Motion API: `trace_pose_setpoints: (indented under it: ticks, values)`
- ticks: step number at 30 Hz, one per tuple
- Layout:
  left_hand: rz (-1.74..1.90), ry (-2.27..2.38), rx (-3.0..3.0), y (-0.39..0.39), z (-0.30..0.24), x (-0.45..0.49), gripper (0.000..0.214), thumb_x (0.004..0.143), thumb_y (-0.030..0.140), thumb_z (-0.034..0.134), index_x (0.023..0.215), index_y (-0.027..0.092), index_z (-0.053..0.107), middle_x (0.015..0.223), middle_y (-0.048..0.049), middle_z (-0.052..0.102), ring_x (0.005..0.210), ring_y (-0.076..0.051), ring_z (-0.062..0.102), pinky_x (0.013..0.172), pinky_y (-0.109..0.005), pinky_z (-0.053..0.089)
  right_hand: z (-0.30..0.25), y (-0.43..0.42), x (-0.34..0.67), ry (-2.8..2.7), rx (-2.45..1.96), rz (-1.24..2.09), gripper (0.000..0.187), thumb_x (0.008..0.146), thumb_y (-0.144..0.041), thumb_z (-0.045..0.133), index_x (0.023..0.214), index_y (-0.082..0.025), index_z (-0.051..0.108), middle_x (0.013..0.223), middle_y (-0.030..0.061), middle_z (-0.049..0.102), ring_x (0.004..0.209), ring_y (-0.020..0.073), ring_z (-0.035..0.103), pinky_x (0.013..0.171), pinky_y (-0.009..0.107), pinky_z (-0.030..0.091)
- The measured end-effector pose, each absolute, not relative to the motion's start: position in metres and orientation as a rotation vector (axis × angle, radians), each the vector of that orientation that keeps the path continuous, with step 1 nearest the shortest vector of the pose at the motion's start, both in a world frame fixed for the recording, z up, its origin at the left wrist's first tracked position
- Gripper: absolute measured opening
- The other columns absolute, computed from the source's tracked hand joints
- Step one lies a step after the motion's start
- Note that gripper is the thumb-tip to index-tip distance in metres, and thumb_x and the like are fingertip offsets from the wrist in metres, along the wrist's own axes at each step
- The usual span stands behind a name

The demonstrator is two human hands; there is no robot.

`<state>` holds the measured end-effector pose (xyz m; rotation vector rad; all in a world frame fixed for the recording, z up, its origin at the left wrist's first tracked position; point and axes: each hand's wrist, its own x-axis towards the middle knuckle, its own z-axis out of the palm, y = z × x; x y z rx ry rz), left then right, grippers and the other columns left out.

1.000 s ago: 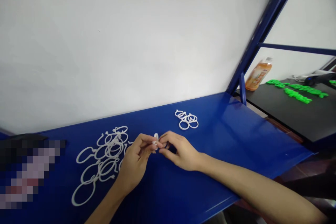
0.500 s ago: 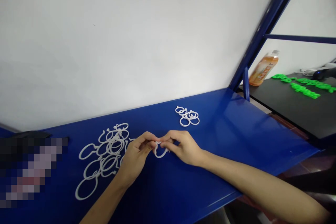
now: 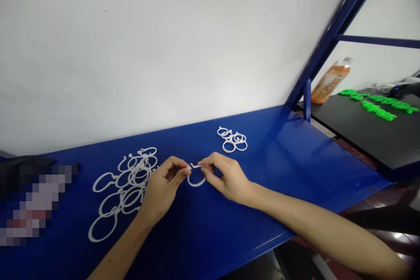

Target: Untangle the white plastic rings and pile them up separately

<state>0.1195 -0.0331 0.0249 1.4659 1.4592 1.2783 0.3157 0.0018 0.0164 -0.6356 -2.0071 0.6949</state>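
Both my hands meet over the blue shelf (image 3: pixel 278 170) and pinch one small white plastic ring (image 3: pixel 196 178) by its two open ends. My left hand (image 3: pixel 162 188) grips the left end with thumb and forefinger. My right hand (image 3: pixel 226 177) grips the right end the same way. The ring hangs below my fingertips as a loop, just above the shelf. A loose pile of larger white rings (image 3: pixel 126 190) lies directly left of my left hand. A small cluster of closed white rings (image 3: pixel 232 140) lies behind my right hand, near the wall.
A white wall runs along the back of the shelf. A blue upright post (image 3: pixel 331 37) stands at the right end. Beyond it a black table (image 3: pixel 367 133) carries an orange bottle (image 3: pixel 330 81) and green plastic pieces (image 3: pixel 374 107). A blurred patch covers the far left.
The white ring was held up edge-on between my fingertips; it now hangs down as an open loop, its ends held apart. Both hands have shifted slightly.
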Motion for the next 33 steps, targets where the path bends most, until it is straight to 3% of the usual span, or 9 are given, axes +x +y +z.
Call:
trace_pose_setpoints:
  ticks: [6, 12, 15, 18, 21, 24, 27, 33]
  values:
    - [1.291, 1.456, 1.513, -0.035, 0.023, 0.118, 0.028, 0.080, 0.048, 0.073, 0.088, 0.021, 0.068, 0.076, 0.0002, 0.067, 0.065, -0.014, 0.063, 0.058, -0.024, 0.051, 0.020, 0.005, 0.319, -2.039, -0.550, 0.768, 0.009, 0.098, -0.026, 0.060, 0.095, -0.019, 0.063, 0.091, 0.0055, 0.068, 0.079, 0.0149, 0.065, 0.071, 0.027, 0.054]
    - [1.160, 1.456, 1.785, -0.037, 0.020, 0.118, 0.030, 0.090, 0.049, 0.061, 0.079, 0.023, 0.069, 0.069, 0.0008, 0.068, 0.061, -0.014, 0.062, 0.059, -0.025, 0.050, 0.025, 0.001, 0.323, -2.195, -0.435, 0.783, 0.017, 0.103, -0.024, 0.049, 0.102, -0.017, 0.065, 0.097, 0.0084, 0.069, 0.087, 0.0161, 0.068, 0.078, 0.028, 0.056]
    - [1.057, 1.543, 1.990, -0.035, 0.024, 0.114, 0.031, 0.092, 0.052, 0.058, 0.087, 0.024, 0.070, 0.076, -0.0002, 0.070, 0.067, -0.016, 0.063, 0.064, -0.028, 0.051, 0.023, 0.010, 0.324, -2.229, -0.440, 0.680, 0.020, 0.104, -0.023, 0.046, 0.106, -0.018, 0.065, 0.100, 0.0085, 0.070, 0.091, 0.0168, 0.068, 0.082, 0.030, 0.057]
    - [0.845, 1.737, 2.267, -0.032, 0.030, 0.104, 0.032, 0.092, 0.052, 0.056, 0.099, 0.024, 0.070, 0.082, -0.0025, 0.070, 0.080, -0.022, 0.064, 0.082, -0.037, 0.051, 0.020, 0.033, 0.334, -2.169, -0.638, 0.421, 0.020, 0.103, -0.024, 0.048, 0.107, -0.019, 0.067, 0.103, 0.0090, 0.069, 0.093, 0.0183, 0.067, 0.084, 0.033, 0.056]
    - [0.506, 1.924, 2.412, -0.033, 0.033, 0.089, 0.032, 0.092, 0.048, 0.055, 0.105, 0.023, 0.070, 0.087, -0.0058, 0.070, 0.091, -0.027, 0.063, 0.095, -0.047, 0.045, 0.019, 0.061, 0.352, -2.051, -0.988, 0.154, 0.020, 0.101, -0.022, 0.052, 0.103, -0.018, 0.070, 0.103, 0.0100, 0.065, 0.081, 0.0177, 0.065, 0.074, 0.032, 0.055]
    - [0.262, 1.933, 2.403, -0.035, 0.033, 0.077, 0.036, 0.089, 0.043, 0.055, 0.116, 0.023, 0.069, 0.095, -0.0076, 0.073, 0.101, -0.031, 0.063, 0.097, -0.051, 0.042, 0.018, 0.081, 0.369, -2.023, -1.245, 0.054, 0.019, 0.098, -0.021, 0.055, 0.107, -0.017, 0.072, 0.099, 0.0090, 0.066, 0.075, 0.0172, 0.062, 0.071, 0.032, 0.053]
    - [0.220, 1.809, 2.415, -0.037, 0.029, 0.075, 0.037, 0.089, 0.034, 0.052, 0.122, 0.026, 0.067, 0.096, -0.0053, 0.073, 0.099, -0.028, 0.063, 0.096, -0.047, 0.042, 0.015, 0.089, 0.377, -2.053, -1.356, 0.015, 0.021, 0.096, -0.021, 0.057, 0.112, -0.017, 0.071, 0.095, 0.0087, 0.068, 0.085, 0.0217, 0.063, 0.078, 0.034, 0.053]
    - [0.402, 1.669, 2.459, -0.032, 0.020, 0.087, 0.030, 0.093, 0.024, 0.047, 0.112, 0.026, 0.069, 0.095, -0.0038, 0.073, 0.097, -0.025, 0.061, 0.090, -0.044, 0.040, 0.014, 0.089, 0.374, -2.062, -1.334, -0.053, 0.020, 0.097, -0.025, 0.057, 0.107, -0.015, 0.071, 0.096, 0.0107, 0.069, 0.092, 0.0268, 0.059, 0.085, 0.041, 0.051]
